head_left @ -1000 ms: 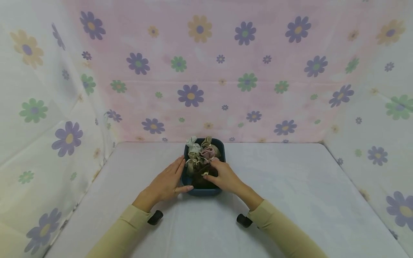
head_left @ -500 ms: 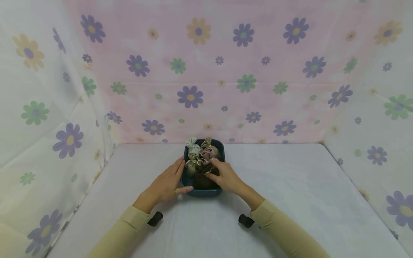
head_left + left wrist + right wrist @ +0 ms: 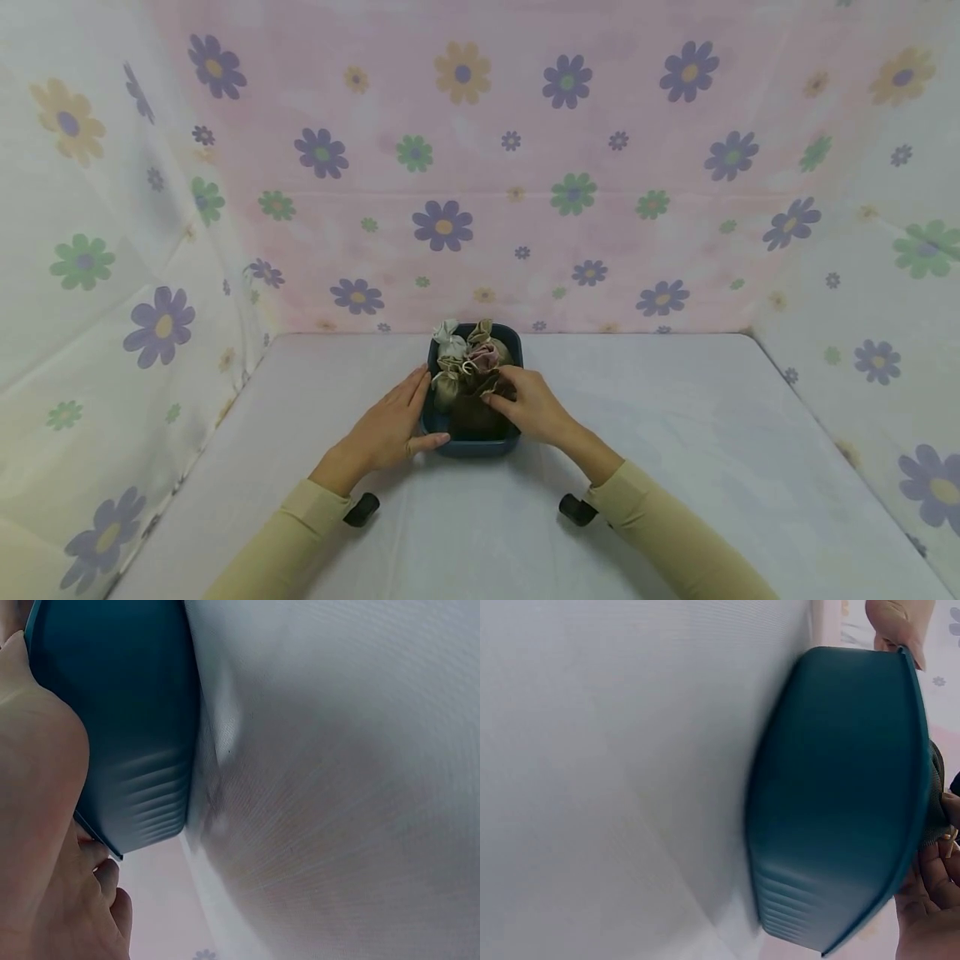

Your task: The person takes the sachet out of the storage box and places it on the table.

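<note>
A dark blue plastic tub sits on the white table in the head view, with several small drawstring pouches inside. My left hand rests along the tub's left side, fingers extended and thumb over the front rim. At the front of the tub lies a dark brown pouch; my right hand pinches its gathered top between thumb and fingers. Behind it are an olive-tan pouch, a pink pouch, a white pouch and a tan pouch. In the right wrist view the tub wall hides most of the pouches.
White cloth covers the table around the tub. Pink flowered fabric hangs behind it, and pale flowered sheets stand at both sides. A black wrist device shows under the left cuff, another by the right cuff.
My right hand has shifted slightly right, drawing the brown pouch's top the same way inside the tub. The left hand has stayed at the tub's side.
</note>
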Tool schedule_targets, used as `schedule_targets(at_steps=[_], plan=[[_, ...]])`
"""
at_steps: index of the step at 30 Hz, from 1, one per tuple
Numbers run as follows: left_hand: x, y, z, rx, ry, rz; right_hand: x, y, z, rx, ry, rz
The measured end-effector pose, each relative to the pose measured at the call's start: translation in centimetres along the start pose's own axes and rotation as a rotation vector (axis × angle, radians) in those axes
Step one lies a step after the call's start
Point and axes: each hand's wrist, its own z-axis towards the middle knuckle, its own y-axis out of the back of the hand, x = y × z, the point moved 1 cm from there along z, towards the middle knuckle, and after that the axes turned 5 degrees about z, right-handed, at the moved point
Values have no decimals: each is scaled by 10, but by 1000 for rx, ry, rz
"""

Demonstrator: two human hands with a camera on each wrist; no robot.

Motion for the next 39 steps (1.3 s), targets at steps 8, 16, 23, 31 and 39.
schedule_targets(at_steps=[8,16,23,31,39], plan=[[1,-1,-1,-4,-2,-6,6,13,-1,-15,20,-4],[1,-2,-2,-1,5,-24,15,29,-1,-32,57,27],[2,-2,-2,13,14,-30,19,43,0,-39,60,-13],[1,0,-1,9,1,-31,17,59,-1,-59,54,-22],[1,1,0,18,-6,-27,8,84,-5,-103,15,-33]])
